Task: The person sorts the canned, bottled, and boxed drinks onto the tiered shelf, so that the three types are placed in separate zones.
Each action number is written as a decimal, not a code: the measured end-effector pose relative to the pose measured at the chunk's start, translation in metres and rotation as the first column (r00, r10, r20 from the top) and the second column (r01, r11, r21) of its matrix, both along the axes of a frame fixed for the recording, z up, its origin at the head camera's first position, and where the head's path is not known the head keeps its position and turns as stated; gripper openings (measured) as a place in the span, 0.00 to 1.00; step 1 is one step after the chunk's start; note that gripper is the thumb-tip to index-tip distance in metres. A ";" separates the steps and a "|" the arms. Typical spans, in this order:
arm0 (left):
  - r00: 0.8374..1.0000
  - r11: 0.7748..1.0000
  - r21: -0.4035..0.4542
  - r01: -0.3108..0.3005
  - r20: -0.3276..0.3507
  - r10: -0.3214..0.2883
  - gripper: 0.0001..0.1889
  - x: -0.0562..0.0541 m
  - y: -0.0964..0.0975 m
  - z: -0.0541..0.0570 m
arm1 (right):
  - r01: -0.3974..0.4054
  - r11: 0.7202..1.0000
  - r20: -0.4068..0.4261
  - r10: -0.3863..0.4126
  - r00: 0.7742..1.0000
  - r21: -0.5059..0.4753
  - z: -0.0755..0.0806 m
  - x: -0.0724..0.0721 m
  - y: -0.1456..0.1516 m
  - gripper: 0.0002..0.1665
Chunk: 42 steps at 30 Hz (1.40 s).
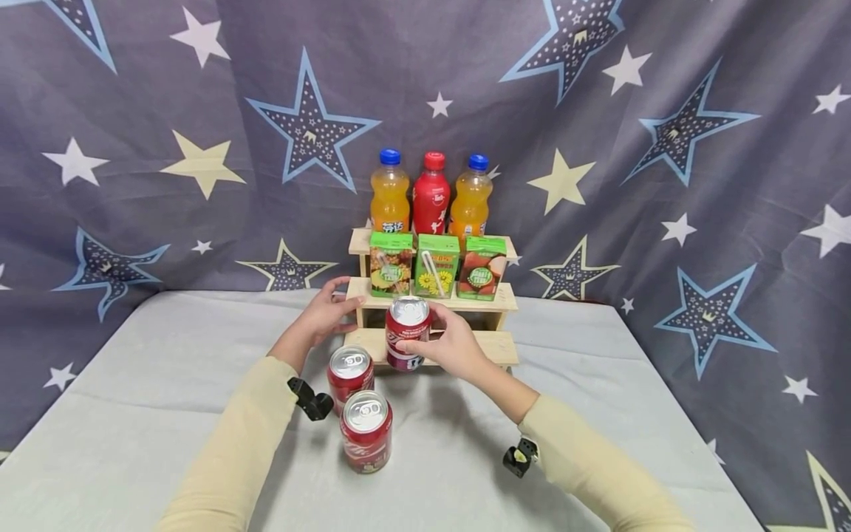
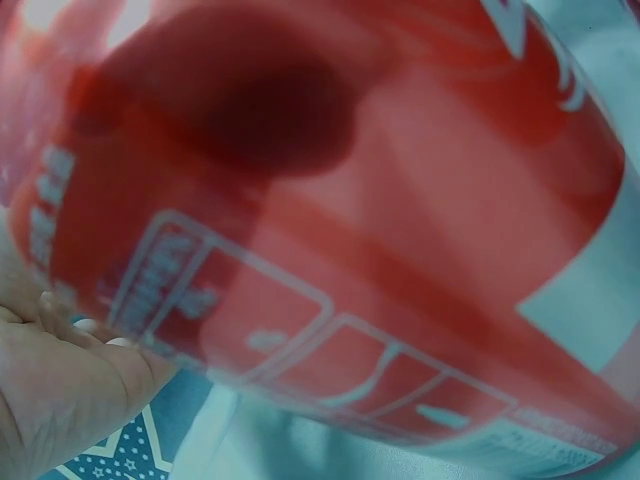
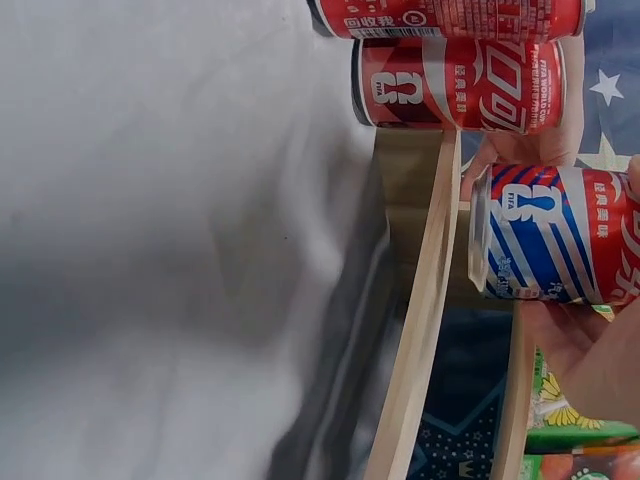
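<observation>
My right hand (image 1: 459,349) grips a red cola can (image 1: 404,329) between thumb and fingers, upright and close over the lowest tier of the wooden shelf (image 1: 488,346). In the right wrist view this can (image 3: 545,235) shows blue and white stripes near its base. At the shelf's left end, my left hand (image 1: 319,314) holds the middle tier, its fingertips on the wood. Two more red cola cans stand on the table in front: one can (image 1: 349,378) beside my left forearm, another can (image 1: 367,436) nearer. A red can (image 2: 400,250) fills most of the left wrist view.
Three juice boxes (image 1: 436,270) line the middle tier. On the top tier are two orange drink bottles (image 1: 389,196) and a red bottle (image 1: 431,199) between them. A pale cloth covers the table (image 1: 166,399). Behind hangs a grey curtain (image 1: 412,66) with stars.
</observation>
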<state>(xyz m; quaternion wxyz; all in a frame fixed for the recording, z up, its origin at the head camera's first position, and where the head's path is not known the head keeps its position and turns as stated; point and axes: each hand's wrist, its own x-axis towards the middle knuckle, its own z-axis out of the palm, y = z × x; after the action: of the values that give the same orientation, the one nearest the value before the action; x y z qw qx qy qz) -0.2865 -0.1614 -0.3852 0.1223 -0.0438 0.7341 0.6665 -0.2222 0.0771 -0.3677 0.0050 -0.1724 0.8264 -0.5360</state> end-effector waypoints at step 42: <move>1.000 1.000 -0.002 0.007 -0.018 -0.007 0.35 0.000 0.000 -0.002 | 0.034 0.999 -0.024 -0.035 0.999 -0.034 -0.018 -0.015 -0.024 0.45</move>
<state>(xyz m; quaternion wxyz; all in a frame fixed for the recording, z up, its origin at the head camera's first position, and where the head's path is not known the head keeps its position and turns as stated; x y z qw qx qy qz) -0.2863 -0.1613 -0.3872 0.1182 -0.0354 0.7359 0.6657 -0.2369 0.0530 -0.3854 -0.0172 -0.1648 0.8203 -0.5474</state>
